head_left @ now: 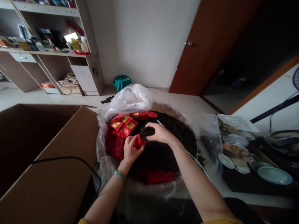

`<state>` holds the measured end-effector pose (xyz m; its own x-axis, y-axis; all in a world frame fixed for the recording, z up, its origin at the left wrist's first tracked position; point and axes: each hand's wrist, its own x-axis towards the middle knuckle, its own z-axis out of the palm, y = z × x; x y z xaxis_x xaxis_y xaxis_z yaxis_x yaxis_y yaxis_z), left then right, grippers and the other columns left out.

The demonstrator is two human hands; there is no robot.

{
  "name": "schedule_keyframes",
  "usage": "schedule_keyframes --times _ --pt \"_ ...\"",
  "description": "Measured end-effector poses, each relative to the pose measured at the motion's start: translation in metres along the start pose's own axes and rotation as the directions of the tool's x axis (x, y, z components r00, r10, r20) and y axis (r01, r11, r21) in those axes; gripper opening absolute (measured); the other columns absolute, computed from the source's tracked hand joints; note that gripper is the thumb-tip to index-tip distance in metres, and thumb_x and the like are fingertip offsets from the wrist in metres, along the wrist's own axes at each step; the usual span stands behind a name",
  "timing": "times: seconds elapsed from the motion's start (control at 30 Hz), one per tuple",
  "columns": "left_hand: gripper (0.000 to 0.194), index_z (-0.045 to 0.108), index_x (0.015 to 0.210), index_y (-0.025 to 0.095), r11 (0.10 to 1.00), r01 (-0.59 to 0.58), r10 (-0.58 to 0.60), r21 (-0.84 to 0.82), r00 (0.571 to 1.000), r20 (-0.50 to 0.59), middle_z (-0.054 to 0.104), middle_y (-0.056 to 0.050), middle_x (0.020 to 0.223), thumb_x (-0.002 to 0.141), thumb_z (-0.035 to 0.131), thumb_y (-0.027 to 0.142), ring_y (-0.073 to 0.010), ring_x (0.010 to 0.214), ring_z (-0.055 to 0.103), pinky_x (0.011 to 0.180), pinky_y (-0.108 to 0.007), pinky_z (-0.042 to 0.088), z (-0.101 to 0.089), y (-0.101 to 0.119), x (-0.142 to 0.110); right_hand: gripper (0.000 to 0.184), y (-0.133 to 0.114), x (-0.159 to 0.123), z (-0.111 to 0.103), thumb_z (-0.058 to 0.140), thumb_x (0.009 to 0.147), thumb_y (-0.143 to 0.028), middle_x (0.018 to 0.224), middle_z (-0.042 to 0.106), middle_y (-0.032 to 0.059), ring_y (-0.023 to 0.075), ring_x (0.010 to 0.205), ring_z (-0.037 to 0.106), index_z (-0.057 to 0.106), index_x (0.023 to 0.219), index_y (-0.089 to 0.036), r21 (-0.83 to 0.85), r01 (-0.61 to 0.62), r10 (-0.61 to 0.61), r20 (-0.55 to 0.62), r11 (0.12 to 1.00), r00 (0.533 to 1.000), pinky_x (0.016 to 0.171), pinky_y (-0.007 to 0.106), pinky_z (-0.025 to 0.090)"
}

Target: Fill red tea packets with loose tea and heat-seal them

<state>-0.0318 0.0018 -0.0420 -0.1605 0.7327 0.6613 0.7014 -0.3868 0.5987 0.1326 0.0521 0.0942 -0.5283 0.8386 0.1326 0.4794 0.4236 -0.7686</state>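
Observation:
My left hand [131, 150] is closed round a small red packet [139, 142], its mouth turned up toward the other hand. Pinched in the fingers of my right hand [160, 133] is a clump of dark dried leaves [147, 133], held right at the packet's opening. Below both hands lies a wide round container lined with clear plastic [102, 155], holding a heap of dark leaves [179, 133]. Red packets with gold labels [125, 124] lie on its left side, above a row of stacked red packets [114, 146]. More red packets [161, 176] rest near the front rim.
A large open cardboard box [58, 168] stands at the left, a black cable [67, 158] over its edge. Right of the container are lidded plastic tubs [235, 141] and a pale round lid [274, 175]. Shelves [92, 34] and a brown door [205, 40] are behind.

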Motion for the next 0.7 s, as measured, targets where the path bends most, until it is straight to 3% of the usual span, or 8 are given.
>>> schedule_keyframes --times 0.13,0.33,0.57,0.7 --pt "0.047 0.059 0.112 0.02 1.0 -0.01 0.01 0.013 1.0 -0.005 0.057 -0.006 0.094 0.068 0.071 0.031 -0.0188 0.085 0.058 0.075 -0.032 0.053 0.001 -0.002 -0.001 0.038 -0.008 0.0 0.008 0.071 0.059 -0.01 0.097 0.061 0.0026 0.0178 0.089 0.059 0.066 0.095 -0.021 -0.187 0.045 -0.044 0.009 0.981 0.999 0.086 0.034 0.045" --pt "0.046 0.057 0.112 0.019 0.998 -0.056 0.056 0.019 0.998 -0.021 0.056 -0.007 0.097 0.07 0.069 0.033 -0.02 0.088 0.058 0.076 -0.032 0.053 0.003 -0.007 -0.002 0.03 -0.005 -0.004 0.009 0.069 0.064 -0.007 0.098 0.061 0.0042 0.0172 0.092 0.06 0.069 0.092 -0.019 -0.243 0.069 -0.073 -0.009 0.968 0.997 0.089 0.034 0.046" --pt "0.046 0.057 0.11 0.021 0.995 -0.08 0.079 0.066 0.997 0.017 0.057 -0.007 0.097 0.069 0.071 0.035 -0.0209 0.088 0.058 0.077 -0.034 0.053 0.004 -0.005 -0.002 0.026 -0.01 -0.006 0.011 0.065 0.071 -0.005 0.096 0.057 0.0061 0.017 0.086 0.061 0.073 0.091 -0.02 -0.533 0.011 0.036 0.079 0.846 0.996 0.083 0.03 0.048" --pt "0.045 0.056 0.109 0.021 0.991 -0.097 0.093 0.087 0.994 0.053 0.058 -0.007 0.098 0.069 0.071 0.036 -0.0219 0.09 0.058 0.077 -0.035 0.054 0.004 -0.003 -0.002 0.023 -0.014 -0.004 0.022 0.066 0.072 -0.005 0.096 0.053 0.0077 0.0193 0.087 0.061 0.071 0.09 -0.019 -0.613 0.002 0.068 0.09 0.79 0.994 0.081 0.03 0.049"
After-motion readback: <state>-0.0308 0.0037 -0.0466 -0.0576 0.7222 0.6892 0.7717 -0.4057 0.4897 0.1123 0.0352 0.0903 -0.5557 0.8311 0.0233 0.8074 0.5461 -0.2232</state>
